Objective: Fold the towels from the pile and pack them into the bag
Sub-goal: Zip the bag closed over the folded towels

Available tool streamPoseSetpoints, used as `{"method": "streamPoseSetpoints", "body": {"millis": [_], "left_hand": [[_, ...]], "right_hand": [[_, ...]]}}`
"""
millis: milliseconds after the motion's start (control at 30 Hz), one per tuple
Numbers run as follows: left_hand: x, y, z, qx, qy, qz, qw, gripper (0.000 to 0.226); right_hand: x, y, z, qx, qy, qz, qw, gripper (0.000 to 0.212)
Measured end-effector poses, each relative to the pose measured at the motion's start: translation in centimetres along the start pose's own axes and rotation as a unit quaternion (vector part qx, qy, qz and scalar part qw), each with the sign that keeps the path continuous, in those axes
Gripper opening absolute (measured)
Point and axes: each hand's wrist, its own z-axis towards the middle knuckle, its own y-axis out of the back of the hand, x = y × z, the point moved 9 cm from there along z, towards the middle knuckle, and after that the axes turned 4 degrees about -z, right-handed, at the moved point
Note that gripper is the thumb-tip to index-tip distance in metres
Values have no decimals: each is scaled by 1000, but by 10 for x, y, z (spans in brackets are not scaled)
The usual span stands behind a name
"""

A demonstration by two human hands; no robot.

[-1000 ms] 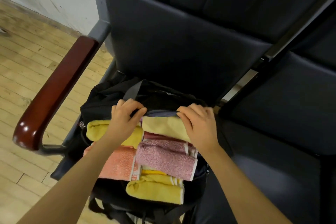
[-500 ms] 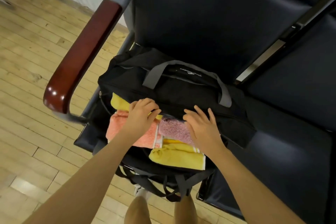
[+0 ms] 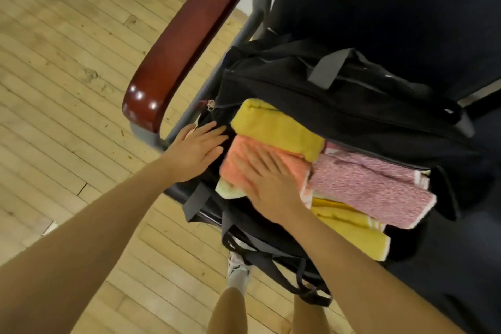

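Black bag (image 3: 311, 95) on chair seat — folded towels inside (yellow, pink). Right hand (image 3: 267, 179) flat, fingers spread, pressing orange towel (image 3: 295, 163). Left hand (image 3: 195, 149) open — fingers straight against the bag's end.

The black bag (image 3: 339, 106) with a grey handle (image 3: 329, 68) holds a mustard-yellow towel (image 3: 276, 127) at twelve o'clock, an orange one (image 3: 295, 168) beneath, a pink-and-white speckled one (image 3: 371, 184) at three, and a yellow one (image 3: 349, 233) at five.
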Motion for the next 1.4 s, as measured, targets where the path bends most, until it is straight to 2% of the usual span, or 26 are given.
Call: {"method": "streamPoseSetpoints", "body": {"millis": [67,100,200,367,400,500,667,733,900,1000,1067,1200,1300,1400], "left_hand": [[9,-12,4,22,-15,68,997,79],[6,-13,5,5,-22,86,996,67],[2,-1,5,-113,-22,105,988,37],[0,7,-7,-179,-64,131,973,15],[0,7,-10,-180,-64,127,973,15],[-3,12,-19,-173,-61,99,978,36],[-8,31,-57,-147,-102,-63,982,36],[-14,36,-69,-146,-104,-81,980,36],[-25,43,-84,-209,-74,-104,969,35],[-38,48,-86,-251,-66,-129,957,36],[-42,51,-86,-250,-59,-156,954,33],[-42,50,-87,-226,-54,-148,961,34],[-53,43,-81,-186,-49,-67,979,31],[-73,46,-76,-169,-79,-10,982,44]], "right_hand": [[-7,-10,5,10,-31,-4,999,53],[-8,-14,6,17,-37,-9,999,54],[-8,-20,10,27,-46,-15,998,55],[-10,-14,16,34,-62,2,997,57],[-9,-13,17,39,-64,7,997,57],[-12,-14,20,56,-70,10,996,58],[-16,-13,20,74,-86,10,993,58],[-14,-13,17,79,-90,17,993,59],[-4,-4,6,90,-86,45,991,55],[27,4,-9,107,-50,137,984,59],[41,12,-16,89,-52,184,977,62],[31,25,-27,43,-112,257,959,27],[32,51,-39,-70,-106,269,955,8],[29,74,-50,-153,-136,259,944,9]]}}
